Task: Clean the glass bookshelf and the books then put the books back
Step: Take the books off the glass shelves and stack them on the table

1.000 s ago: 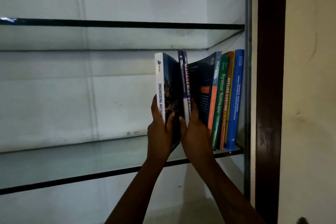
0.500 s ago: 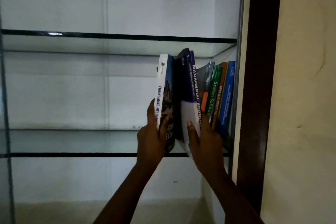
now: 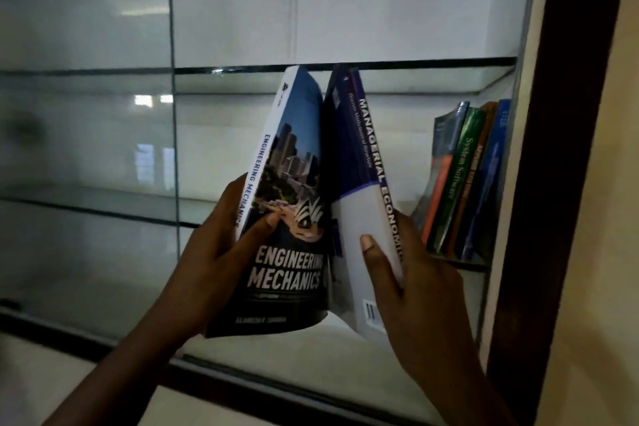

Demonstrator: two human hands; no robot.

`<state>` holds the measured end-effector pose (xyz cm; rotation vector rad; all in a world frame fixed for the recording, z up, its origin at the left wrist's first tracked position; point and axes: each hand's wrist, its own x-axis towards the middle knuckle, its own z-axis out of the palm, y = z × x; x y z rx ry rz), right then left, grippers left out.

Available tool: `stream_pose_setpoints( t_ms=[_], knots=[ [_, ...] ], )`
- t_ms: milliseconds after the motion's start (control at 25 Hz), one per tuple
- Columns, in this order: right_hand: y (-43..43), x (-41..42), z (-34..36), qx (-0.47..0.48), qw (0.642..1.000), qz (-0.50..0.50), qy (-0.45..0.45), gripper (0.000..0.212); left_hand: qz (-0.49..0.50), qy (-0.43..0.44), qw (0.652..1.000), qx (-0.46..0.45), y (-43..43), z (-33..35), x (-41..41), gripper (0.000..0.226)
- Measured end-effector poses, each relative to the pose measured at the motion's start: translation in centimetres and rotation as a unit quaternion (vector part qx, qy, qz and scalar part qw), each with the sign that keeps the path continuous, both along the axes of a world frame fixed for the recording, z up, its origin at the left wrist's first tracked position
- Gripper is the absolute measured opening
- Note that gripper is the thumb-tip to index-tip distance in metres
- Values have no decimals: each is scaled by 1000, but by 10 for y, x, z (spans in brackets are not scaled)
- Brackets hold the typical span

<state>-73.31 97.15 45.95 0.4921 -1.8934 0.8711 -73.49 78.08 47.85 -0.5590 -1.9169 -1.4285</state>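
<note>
Left of the shelved row of books (image 3: pixel 463 180), the left hand (image 3: pixel 214 263) clasps the Engineering Mechanics book (image 3: pixel 294 183) and the right hand (image 3: pixel 415 273) the Managerial Economics book (image 3: pixel 363 204), thumbs pinching the covers: thick, probably heavy paperbacks with bendy covers, best gripped low near the spines.

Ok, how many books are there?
7: Engineering Mechanics in the left hand, Managerial Economics and a purple book in the right hand, four books on the shelf, some possibly hidden.
</note>
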Motion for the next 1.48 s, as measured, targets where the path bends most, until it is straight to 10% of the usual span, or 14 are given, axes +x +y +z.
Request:
stream_pose_setpoints(
  t_ms=[400, 840, 1080, 1480],
  knots=[
    [-194, 83, -111, 157, 935, 215, -236, 59, 256, -219, 939, 74, -201, -142, 167, 44],
    [-456, 238, -285, 395, 750, 413, -333, 44, 556, -468, 669, 156, -351, -307, 463, 51],
    [-579, 277, -390, 601, 594, 409, -344, 42, 624, -513, 546, 220, -410, -356, 549, 56],
    [-794, 220, -427, 707, 491, 344, -376, 44, 569, -684, 446, 99, -643, -388, 582, 61]
  ],
)
